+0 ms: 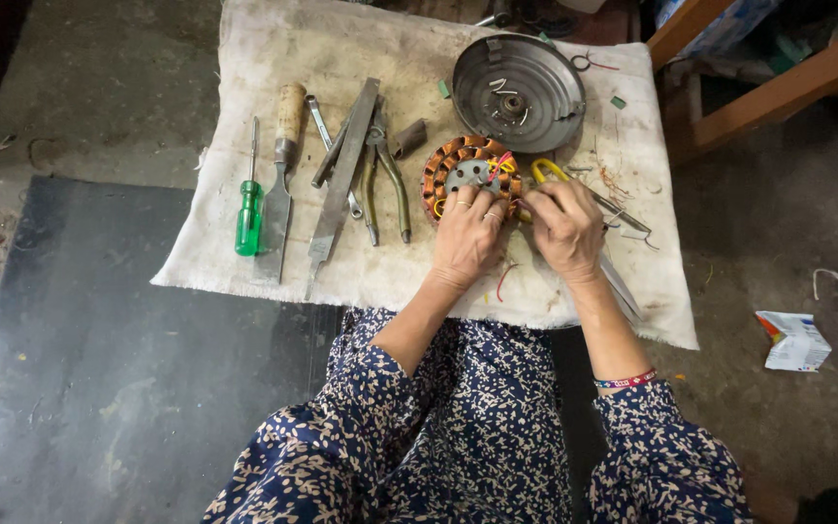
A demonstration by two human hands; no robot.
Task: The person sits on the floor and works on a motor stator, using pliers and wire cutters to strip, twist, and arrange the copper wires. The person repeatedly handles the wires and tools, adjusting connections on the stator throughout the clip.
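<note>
A round motor stator with copper windings (453,165) lies on a dirty white cloth (244,247). My left hand (469,231) rests on its near edge, fingers curled over the coils. My right hand (563,225) is at the stator's right side, fingers pinched together close to coloured wires; what they pinch is too small to tell. Yellow-handled scissors (547,171) lie just beyond my right hand.
A round metal motor cover (519,92) sits behind the stator. Left on the cloth lie a green screwdriver (248,215), a wooden-handled chisel (283,155), a flat file (341,180), a spanner and pliers (387,175). A wooden frame (768,82) stands at the right; a paper packet (793,342) lies on the floor.
</note>
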